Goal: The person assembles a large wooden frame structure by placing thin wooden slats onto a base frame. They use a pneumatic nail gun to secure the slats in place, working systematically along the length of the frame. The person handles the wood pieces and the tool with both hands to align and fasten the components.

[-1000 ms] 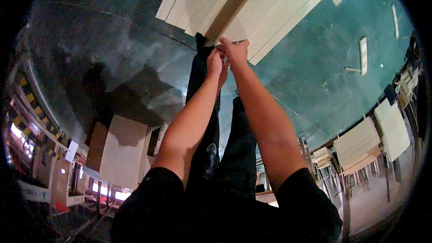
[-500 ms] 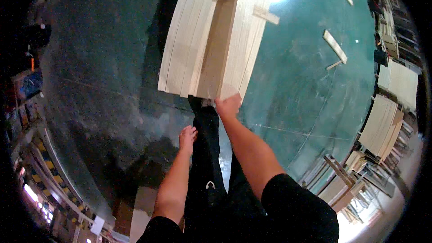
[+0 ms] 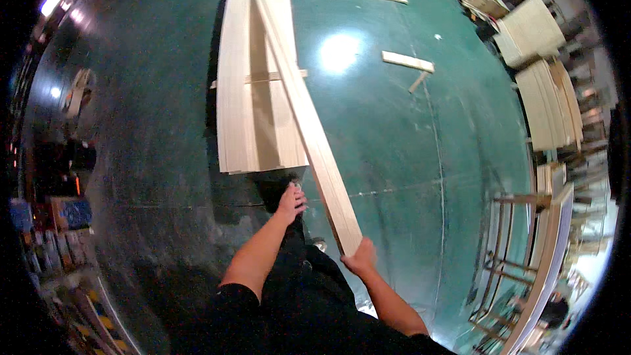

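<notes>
A long pale wooden plank (image 3: 314,133) slants from the far part of a stack of boards (image 3: 234,85) toward my right side. My right hand (image 3: 361,256) is closed around its near end, beyond the stack's right edge. The plank's far end lies over the top of the stack. Just short of the stack's near end is my left hand (image 3: 290,204), apart from the plank, with its fingers loosely spread and no object visible in it.
A thin crosswise strip (image 3: 261,77) shows at the stack's middle. Loose wood pieces (image 3: 407,61) lie on the green floor to the right. Board piles (image 3: 545,105) and a wooden frame rack (image 3: 513,256) stand along the right side.
My right hand has drawn the plank's near end back and to the right, off the stack's near edge, so the plank now lies diagonally. The view has shifted, and more of the stack shows.
</notes>
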Demonstrator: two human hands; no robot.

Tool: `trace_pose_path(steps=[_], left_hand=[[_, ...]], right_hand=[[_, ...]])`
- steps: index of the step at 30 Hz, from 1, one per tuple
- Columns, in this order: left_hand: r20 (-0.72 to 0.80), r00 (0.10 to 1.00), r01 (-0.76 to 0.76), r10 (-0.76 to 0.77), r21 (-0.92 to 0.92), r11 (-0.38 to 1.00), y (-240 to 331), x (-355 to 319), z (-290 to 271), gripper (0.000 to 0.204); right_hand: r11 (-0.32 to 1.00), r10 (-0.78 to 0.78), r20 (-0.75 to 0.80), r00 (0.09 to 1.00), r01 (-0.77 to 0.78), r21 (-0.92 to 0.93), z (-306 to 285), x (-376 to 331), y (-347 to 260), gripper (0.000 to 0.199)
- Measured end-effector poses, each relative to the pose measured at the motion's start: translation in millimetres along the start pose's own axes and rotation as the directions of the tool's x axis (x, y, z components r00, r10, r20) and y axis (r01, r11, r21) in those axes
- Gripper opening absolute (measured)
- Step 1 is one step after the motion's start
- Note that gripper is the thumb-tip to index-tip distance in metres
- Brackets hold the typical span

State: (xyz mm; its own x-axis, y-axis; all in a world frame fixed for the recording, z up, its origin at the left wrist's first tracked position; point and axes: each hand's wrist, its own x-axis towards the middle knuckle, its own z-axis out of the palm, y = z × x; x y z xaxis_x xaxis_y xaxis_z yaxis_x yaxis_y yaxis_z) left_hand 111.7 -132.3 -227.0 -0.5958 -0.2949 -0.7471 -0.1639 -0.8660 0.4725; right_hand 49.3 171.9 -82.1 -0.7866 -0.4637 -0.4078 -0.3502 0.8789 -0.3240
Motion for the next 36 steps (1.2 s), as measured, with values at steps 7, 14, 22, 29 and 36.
trace_pose_path(steps=[7, 14, 22, 29, 36], left_hand=[[0.125, 0.982, 0.167, -0.144, -0.198, 0.966, 64, 0, 38, 0.089], [0.027, 0.998, -0.048, 0.055, -0.222, 0.974, 123, 19, 31, 0.088], [0.228, 0.974, 0.095, -0.019, -0.327, 0.940, 131, -28, 70, 0.073], [0.074, 0.997, -0.010, 0.023, -0.172, 0.985, 62, -54, 118, 0.072], [0.014, 0.972, -0.232, 0.234, -0.100, 0.968, -33, -130, 300, 0.072]], right_hand=[[0.978, 0.207, 0.122, 0.971, -0.204, -0.036, -157, -291, 91, 0.082], [0.807, 0.529, 0.209, 0.823, -0.410, -0.425, -313, -500, 72, 0.091], [0.880, 0.453, 0.208, 0.867, -0.398, -0.260, -304, -493, 84, 0.069], [0.865, 0.501, 0.487, 0.715, -0.413, -0.284, -203, -490, 247, 0.088], [0.865, 0.497, 0.452, 0.741, -0.384, -0.322, -142, -488, 518, 0.109]])
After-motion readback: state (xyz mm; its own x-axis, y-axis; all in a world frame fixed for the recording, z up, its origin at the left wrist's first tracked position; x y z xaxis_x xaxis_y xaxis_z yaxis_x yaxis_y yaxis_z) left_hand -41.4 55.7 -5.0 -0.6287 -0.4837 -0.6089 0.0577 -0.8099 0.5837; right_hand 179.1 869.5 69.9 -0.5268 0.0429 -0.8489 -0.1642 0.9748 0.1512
